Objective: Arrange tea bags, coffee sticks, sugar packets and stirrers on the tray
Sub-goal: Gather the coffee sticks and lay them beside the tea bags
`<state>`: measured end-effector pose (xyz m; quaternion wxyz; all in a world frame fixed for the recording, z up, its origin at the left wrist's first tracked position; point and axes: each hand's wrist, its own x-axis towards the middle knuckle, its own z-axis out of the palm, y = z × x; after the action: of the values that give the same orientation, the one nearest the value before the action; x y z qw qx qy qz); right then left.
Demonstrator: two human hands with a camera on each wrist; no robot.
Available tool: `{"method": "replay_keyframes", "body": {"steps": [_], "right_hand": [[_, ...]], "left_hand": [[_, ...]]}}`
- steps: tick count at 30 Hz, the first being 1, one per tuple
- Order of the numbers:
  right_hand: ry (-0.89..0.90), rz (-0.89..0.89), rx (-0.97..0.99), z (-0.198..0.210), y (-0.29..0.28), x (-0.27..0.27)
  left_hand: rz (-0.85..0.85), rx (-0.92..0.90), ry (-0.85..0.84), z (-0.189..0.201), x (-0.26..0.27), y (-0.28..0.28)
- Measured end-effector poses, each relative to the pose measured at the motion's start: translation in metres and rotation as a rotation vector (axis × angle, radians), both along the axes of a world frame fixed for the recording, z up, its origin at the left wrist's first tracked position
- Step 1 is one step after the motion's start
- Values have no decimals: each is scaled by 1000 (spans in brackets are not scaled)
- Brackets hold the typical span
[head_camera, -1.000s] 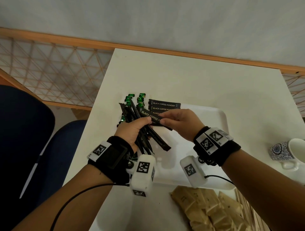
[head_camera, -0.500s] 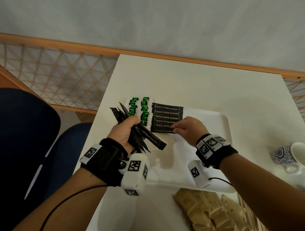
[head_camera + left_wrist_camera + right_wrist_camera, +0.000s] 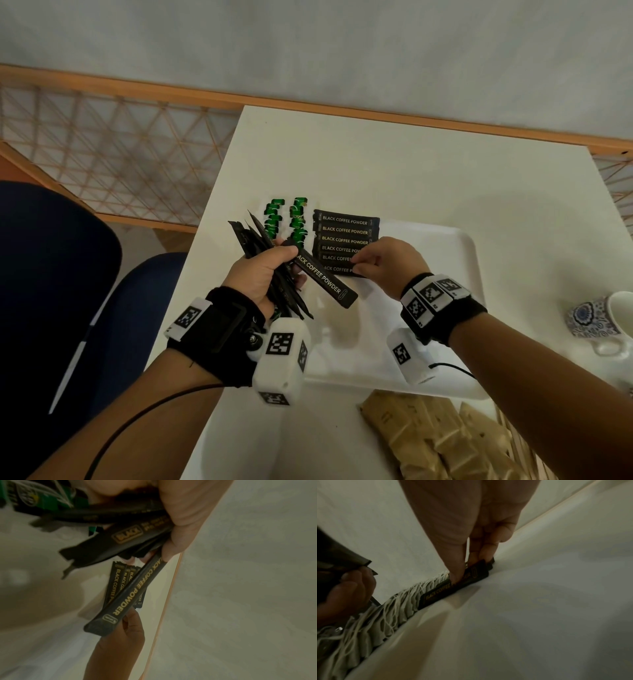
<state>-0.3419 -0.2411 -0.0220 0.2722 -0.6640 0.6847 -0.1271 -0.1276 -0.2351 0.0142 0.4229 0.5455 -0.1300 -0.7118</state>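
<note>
A: Status of the hands?

B: The left hand [image 3: 260, 274] is curled round a fanned bundle of coffee sticks [image 3: 274, 270], one jutting out toward the tray [image 3: 459, 274]. The right hand [image 3: 383, 263] pinches the nearest stick of the row [image 3: 346, 245] laid on the tray, beside the tea bags [image 3: 287, 219].

A: Failure modes?

B: The jutting stick may slip from the loose fan. A sideways nudge by the right fingertips [image 3: 458, 577] would likely skew the row (sticks lie edge to edge).
</note>
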Motion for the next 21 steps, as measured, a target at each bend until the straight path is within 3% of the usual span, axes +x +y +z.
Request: {"method": "replay_keyframes", "body": {"steps": [6,8,12,21], "right_hand": [[-7,16,-81,5,4,0],[-122,-3,-98,16,9,6],[-435,-26,104,38,22,21],[-508,-47,154,41,31,13]], "left_hand": [[7,-20,11,0,-3,1],[8,-21,8,-1,-4,1],[-1,-24,-2,-1,-9,2],[-37,-56,-39,4,-17,10]]}}
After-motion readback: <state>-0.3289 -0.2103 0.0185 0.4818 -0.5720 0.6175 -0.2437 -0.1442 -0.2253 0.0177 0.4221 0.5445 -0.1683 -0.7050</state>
